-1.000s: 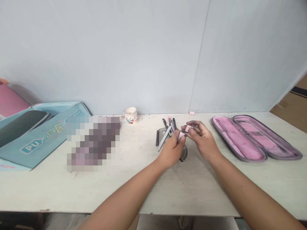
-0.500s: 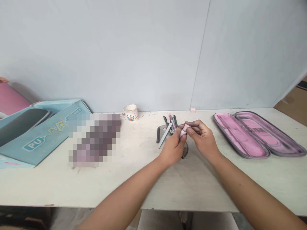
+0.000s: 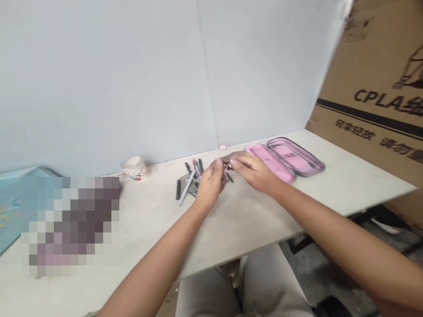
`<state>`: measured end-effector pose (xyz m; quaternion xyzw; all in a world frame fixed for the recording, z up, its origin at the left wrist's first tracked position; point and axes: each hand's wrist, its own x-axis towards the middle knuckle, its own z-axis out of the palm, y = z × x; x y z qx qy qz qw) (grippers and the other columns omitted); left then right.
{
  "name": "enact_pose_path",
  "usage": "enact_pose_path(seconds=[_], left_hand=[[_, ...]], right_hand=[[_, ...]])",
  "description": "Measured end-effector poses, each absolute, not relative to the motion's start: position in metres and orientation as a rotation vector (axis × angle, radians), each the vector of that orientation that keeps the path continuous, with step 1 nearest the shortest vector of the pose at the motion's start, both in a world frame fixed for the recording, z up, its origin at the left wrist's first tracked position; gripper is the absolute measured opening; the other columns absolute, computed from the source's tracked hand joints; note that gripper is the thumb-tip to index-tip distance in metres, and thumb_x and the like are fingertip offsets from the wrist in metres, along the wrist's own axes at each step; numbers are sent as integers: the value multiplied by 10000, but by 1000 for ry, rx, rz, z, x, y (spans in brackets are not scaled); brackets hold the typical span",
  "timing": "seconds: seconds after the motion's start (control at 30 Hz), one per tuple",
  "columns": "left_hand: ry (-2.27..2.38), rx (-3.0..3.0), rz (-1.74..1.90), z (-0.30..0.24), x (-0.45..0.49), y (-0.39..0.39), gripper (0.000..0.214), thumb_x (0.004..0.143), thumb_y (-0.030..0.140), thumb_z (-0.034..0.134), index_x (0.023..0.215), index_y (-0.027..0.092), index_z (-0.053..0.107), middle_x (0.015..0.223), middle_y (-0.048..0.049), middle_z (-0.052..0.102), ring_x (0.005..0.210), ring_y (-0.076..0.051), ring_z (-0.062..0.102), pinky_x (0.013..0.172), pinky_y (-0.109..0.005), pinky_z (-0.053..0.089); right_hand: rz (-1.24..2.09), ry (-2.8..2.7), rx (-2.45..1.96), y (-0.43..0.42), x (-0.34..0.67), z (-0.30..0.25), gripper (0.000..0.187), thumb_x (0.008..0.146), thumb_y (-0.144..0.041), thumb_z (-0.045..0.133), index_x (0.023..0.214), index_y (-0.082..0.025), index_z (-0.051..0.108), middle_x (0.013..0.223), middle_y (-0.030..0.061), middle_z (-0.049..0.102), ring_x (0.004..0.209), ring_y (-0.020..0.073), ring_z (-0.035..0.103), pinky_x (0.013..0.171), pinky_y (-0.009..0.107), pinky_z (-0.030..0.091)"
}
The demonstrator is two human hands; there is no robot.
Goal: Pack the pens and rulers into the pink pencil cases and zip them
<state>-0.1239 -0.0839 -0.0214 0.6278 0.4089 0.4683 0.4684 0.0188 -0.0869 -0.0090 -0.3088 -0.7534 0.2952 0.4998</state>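
Held above the table (image 3: pixel 231 229), between both hands: a small thing (image 3: pixel 226 168), pale where not covered by fingers, otherwise hidden and blurred. Cannot tell its full shape. Clamped on it from one side, the grip of the left hand (image 3: pixel 210 182), thumb pressed along the top; closed on it from the other, the grip of the right hand (image 3: pixel 249 169), fingertips dark and meeting close over the left thumb.

Below the table's near edge, light trousers (image 3: pixel 208 293) and, to the right, grey floor (image 3: pixel 310 268). Tabletop whitish and smudged grey. Behind, pale wall (image 3: pixel 99 79) with one upright seam.

Nearest at left on the table, a purplish dark thing (image 3: pixel 79 224) blotted out by pixel blocks; beside it, part of a blue box (image 3: pixel 13 211). Just beyond the left hand, a loose heap: pens (image 3: pixel 200 166), a slim grey strip (image 3: pixel 187 188) lying aslant, a short dark stick (image 3: pixel 178 189). Partly screened by the hand, the heap's right side. Past the right hand and partly covered by it, an open case (image 3: pixel 294 158), pink inside, dark at the rim. Farther back, an upright cup (image 3: pixel 134 171) with coloured marks, and a pink block (image 3: pixel 222 147) near the wall. At right, a big brown carton (image 3: pixel 373 79), lettered "CPLA".
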Motion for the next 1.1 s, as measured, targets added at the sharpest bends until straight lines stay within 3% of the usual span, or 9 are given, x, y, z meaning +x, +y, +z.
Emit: enact_pose_path(seconds=[0.13,0.27,0.5,0.77,1.1], left_hand=[[827,1320,1103,9,-60,-85,387,822,534,349,632,198,383,395,89,232,293,-41,159,322,-178,108],[599,1151,1038,39,6,-95,403,796,570,360,641,202,410,388,89,191,277,-43,151,316,-187,86],[369,977,994,74,91,-115,391,809,506,236,600,206,374,415,66,104,287,-59,87,347,-196,53],[381,930,949,71,131,-124,378,817,494,253,598,207,367,422,61,138,355,-72,72,341,-223,78],[424,993,949,62,143,-120,392,847,466,215,609,195,368,435,57,140,384,-70,74,339,-203,95]], right_hand=[[838,-1696,-807,-109,75,22,354,809,-515,463,911,-211,613,959,18,613,951,152,551,802,307,477],[870,-1467,-965,-132,126,43,375,775,-553,495,830,-186,549,836,-5,589,828,115,570,741,262,487],[1070,-1303,-1093,-168,188,39,520,785,-653,354,732,-163,519,682,3,537,713,125,585,705,300,507],[1122,-1250,-1029,-185,217,33,507,773,-664,370,718,-171,473,626,-31,471,635,94,537,698,308,536],[1114,-1252,-1040,-179,228,24,496,786,-655,368,794,-184,523,793,-6,551,678,99,543,695,298,538]])
